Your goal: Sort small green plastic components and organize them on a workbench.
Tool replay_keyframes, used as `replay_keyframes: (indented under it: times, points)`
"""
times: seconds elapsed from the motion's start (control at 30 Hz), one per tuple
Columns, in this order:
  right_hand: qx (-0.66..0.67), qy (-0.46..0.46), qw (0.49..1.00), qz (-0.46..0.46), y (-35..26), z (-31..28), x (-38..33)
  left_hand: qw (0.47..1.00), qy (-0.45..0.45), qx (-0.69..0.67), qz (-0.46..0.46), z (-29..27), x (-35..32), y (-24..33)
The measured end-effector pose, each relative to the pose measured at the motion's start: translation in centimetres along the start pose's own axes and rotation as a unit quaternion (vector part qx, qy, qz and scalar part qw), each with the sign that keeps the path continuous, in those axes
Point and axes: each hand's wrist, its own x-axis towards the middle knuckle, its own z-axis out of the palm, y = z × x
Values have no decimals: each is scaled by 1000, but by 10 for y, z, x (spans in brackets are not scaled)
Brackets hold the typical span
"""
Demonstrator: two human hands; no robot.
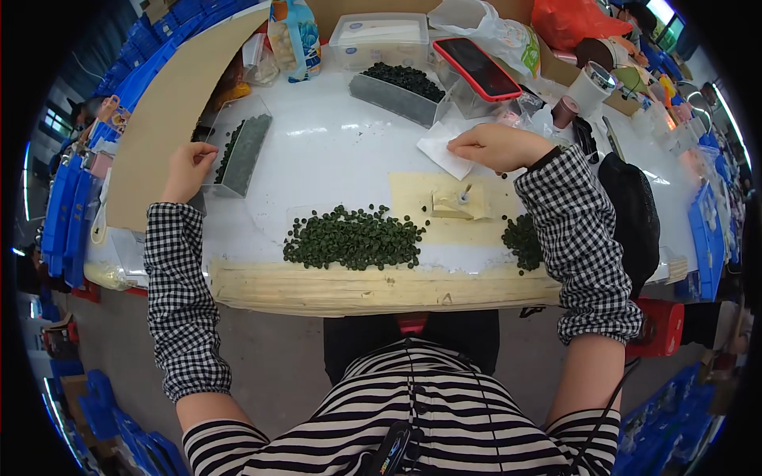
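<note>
My left hand [188,169] is closed in a pinch beside a clear plastic bin [252,151] holding small dark pieces. Whatever those fingertips hold, if anything, is too small to make out. Between the fingers of my right hand [502,148] is a white tissue [443,149], hanging over the table right of centre. Just below it, a small cream block with a short upright pin [452,205] rests on a yellowish sheet [409,190]. A wide pile of small dark green pieces [353,238] lies near the front edge. A smaller pile [522,242] sits close to my right sleeve.
A second bin [389,97], heaped with dark pieces, stands at the back. Near it are a red-cased phone [478,68] and a lidded clear box [379,41]. Bent cardboard [159,119] walls the left side. A black mesh bag [631,214] lies right; a wooden strip [381,287] edges the front.
</note>
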Motion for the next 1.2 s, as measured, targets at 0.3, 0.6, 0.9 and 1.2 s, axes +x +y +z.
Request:
replay_keyframes:
  times: [0.3, 0.6, 0.9, 1.2]
  points:
    - [-155, 170, 945, -234, 50, 23, 22, 998, 12, -47, 29, 5, -5, 10]
    - [244, 244, 935, -83, 8, -28, -41, 998, -15, -67, -3, -10, -31, 19]
    - [563, 299, 765, -93, 38, -28, -28, 995, 21, -95, 34, 0, -35, 8]
    - [349, 579, 731, -90, 77, -65, -39, 988, 102, 68, 97, 15, -49, 4]
